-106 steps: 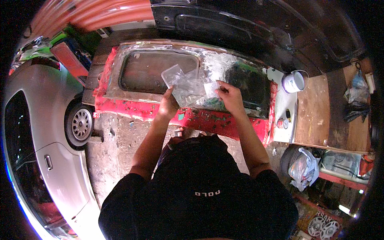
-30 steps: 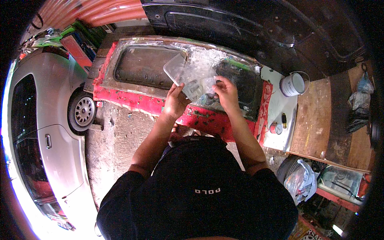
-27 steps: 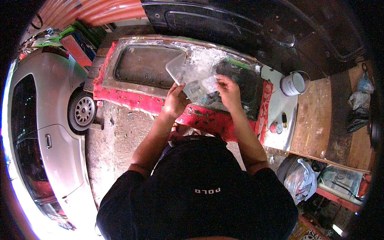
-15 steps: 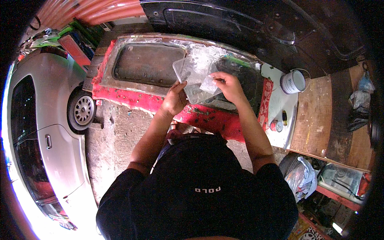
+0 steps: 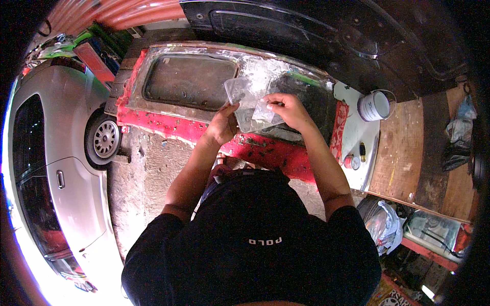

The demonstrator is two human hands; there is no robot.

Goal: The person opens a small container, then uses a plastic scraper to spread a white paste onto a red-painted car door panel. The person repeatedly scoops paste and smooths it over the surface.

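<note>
My left hand [image 5: 223, 125] grips the left edge of a shallow clear plastic container [image 5: 236, 91], fingers wrapped round its side. Pinched in my right hand [image 5: 290, 111] is a small, flat, whitish translucent piece [image 5: 262, 112], held over the container; its exact kind is hard to make out. Both hands are above a worn vehicle panel [image 5: 138, 99] with two framed window areas and white patches on its surface. Beneath that panel lies a red, spotted cloth [image 5: 173, 128].
A white paint bucket [image 5: 374, 105] with a wire handle stands to the right, near a small round tin [image 5: 352, 162] and a dark-handled tool [image 5: 362, 151]. Wooden boards [image 5: 395, 148] run beside them. A silver car [image 5: 76, 153] is at left; a dark vehicle panel [image 5: 316, 30] rises behind.
The flat piece in my right hand has shifted slightly left over the container. The container has tilted a little, while my left hand keeps its hold.
</note>
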